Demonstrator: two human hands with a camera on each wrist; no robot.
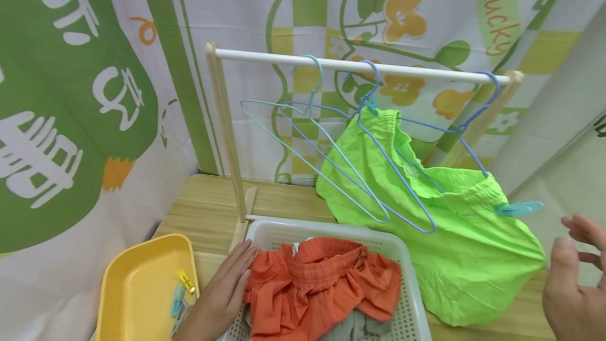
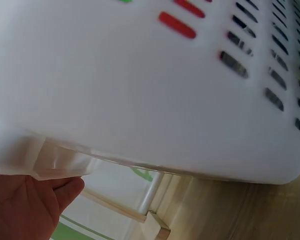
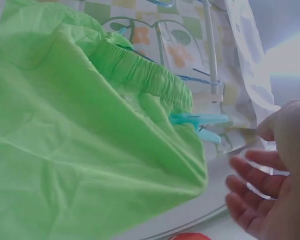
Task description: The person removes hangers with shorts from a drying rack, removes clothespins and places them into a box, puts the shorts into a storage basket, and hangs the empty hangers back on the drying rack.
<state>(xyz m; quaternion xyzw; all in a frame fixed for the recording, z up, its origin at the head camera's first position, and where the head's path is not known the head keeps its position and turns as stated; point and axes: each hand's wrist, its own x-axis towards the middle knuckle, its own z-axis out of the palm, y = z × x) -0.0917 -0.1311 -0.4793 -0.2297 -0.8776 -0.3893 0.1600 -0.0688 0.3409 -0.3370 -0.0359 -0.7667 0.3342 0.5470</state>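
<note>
Bright green shorts (image 1: 440, 236) hang from a blue hanger (image 1: 466, 125) on the rack. A turquoise clothespin (image 1: 519, 208) clips their waistband on the right, and another (image 1: 371, 104) is at the left end. My right hand (image 1: 579, 272) is apart from the shorts, fingers spread and holding nothing; in the right wrist view the hand (image 3: 270, 180) is beside the clothespin (image 3: 200, 120). My left hand (image 1: 222, 288) rests at the left rim of the white basket (image 1: 412, 278), fingers extended by orange shorts (image 1: 322, 288). The left wrist view shows this hand (image 2: 35, 205) against the rim.
Two more hangers, one teal (image 1: 279, 143) and one blue (image 1: 331, 167), hang from the white rod (image 1: 284, 58). A yellow tray (image 1: 137, 272) with several clothespins (image 1: 178, 299) lies left. Grey cloth (image 1: 355, 328) lies beneath the orange shorts. A printed curtain (image 1: 227, 9) stands behind.
</note>
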